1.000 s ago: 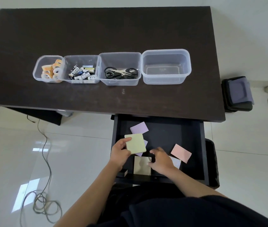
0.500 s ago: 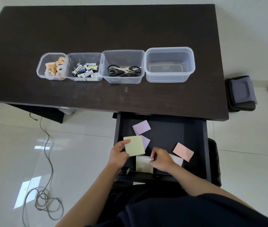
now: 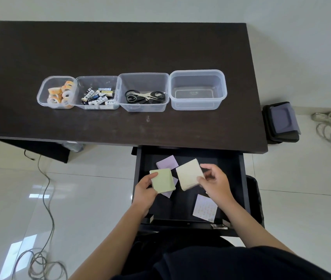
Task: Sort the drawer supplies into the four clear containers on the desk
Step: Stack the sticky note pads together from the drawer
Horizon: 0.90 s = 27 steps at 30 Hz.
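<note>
Cream sticky pad (image 3: 189,174): square, thick, tilted; right hand (image 3: 215,183) pinched it.
Green sticky pad (image 3: 163,180): square; left hand (image 3: 144,189) gripped it.

The green pad (image 3: 163,180) covers most of a purple pad (image 3: 173,182) beneath it. The right hand (image 3: 214,183) hides the cream pad's (image 3: 190,174) right edge. Battery (image 3: 98,97) labels are too small to read. The near-left cable (image 3: 39,261) is cut off by the picture's edge.

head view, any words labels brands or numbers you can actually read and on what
None can be read.
batteries: printed labels, too small and blurred.
empty container: embossed mark on its floor, illegible.
pale sticky note sheet in the drawer: faint marks, unreadable.
</note>
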Motion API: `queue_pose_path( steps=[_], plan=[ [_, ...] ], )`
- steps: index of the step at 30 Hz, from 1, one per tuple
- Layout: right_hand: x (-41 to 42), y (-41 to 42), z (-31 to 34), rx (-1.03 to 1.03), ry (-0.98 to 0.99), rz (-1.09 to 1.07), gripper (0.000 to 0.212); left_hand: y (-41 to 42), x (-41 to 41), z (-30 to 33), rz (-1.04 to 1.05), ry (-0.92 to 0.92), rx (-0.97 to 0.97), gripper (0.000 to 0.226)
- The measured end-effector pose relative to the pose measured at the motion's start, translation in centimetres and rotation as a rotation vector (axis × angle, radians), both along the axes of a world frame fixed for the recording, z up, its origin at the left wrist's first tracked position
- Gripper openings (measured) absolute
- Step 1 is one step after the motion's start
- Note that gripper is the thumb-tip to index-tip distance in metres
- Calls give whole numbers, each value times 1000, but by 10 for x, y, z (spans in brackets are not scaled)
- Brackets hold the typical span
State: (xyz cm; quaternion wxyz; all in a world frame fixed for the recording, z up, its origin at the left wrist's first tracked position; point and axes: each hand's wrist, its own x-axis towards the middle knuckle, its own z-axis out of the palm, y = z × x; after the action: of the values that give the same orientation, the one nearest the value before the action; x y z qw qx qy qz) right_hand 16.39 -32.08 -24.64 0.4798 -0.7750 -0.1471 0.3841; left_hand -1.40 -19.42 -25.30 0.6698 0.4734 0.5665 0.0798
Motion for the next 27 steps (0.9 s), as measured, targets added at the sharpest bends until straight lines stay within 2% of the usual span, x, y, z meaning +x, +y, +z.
queue_pose_path(
  steps=[4,8,14,24,27],
  plan=[
    [-8,14,4,55,104,-30,37,-1,12,8,-43,-45,-18,64],
    [-16,26,-4,-30,59,84,37,1,23,10,-52,-105,-40,73],
    [-11,33,-5,-115,26,87,34,7,29,14,-25,-144,-60,74],
    [-15,26,-9,-6,246,24,34,12,32,18,-120,-164,-84,80],
    [-19,25,-8,10,258,22,34,12,32,21,-99,-168,-134,71]
  ],
)
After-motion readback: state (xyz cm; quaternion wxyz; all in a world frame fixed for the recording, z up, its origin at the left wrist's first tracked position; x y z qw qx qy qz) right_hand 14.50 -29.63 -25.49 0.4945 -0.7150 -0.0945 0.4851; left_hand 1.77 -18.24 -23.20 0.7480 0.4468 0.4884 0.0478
